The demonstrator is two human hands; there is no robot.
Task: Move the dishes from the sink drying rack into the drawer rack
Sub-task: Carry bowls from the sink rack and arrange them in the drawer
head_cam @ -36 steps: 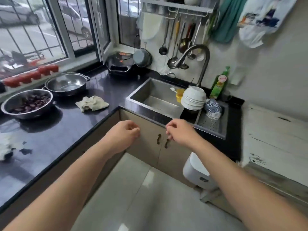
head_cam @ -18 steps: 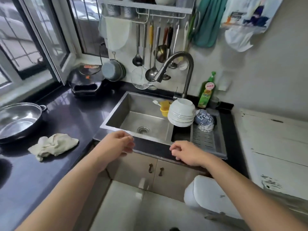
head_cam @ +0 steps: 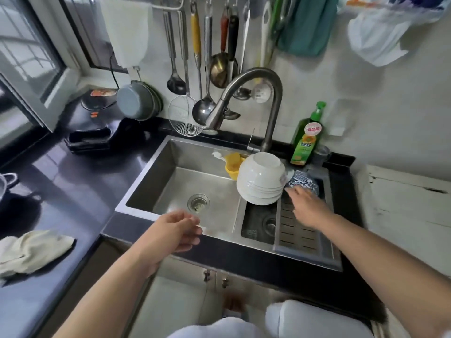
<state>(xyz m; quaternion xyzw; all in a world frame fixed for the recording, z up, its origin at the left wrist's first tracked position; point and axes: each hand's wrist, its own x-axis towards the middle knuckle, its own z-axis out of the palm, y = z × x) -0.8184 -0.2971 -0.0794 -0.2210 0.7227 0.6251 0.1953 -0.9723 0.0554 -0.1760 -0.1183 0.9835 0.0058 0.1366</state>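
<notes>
Head camera view, looking down over a steel sink set in a dark bench. At the right end of the sink sits a slotted drying rack. On the rack's far end stands a stack of white bowls, turned upside down and leaning slightly left. Just to the right of the stack, touching it or nearly so, lies a blue-and-white patterned bowl, partly hidden.

The person's right hand reaches over the rack with the palm down. Its fingers are spread and released, holding nothing; the tips lie at the near edge of the patterned bowl, beside the foot of the white stack. Whether they actually touch either dish is unclear.

The left hand hovers over the sink's near rim, its fingers loosely curled and holding nothing.

Behind the bowls a yellow cup stands in the basin. A curved tap arches over it, and a green bottle of dish soap stands at the back right corner. Ladles and a wire skimmer hang on the wall above. A crumpled pale cloth lies on the bench at the left. Below the sink are cupboard doors with two small handles.
</notes>
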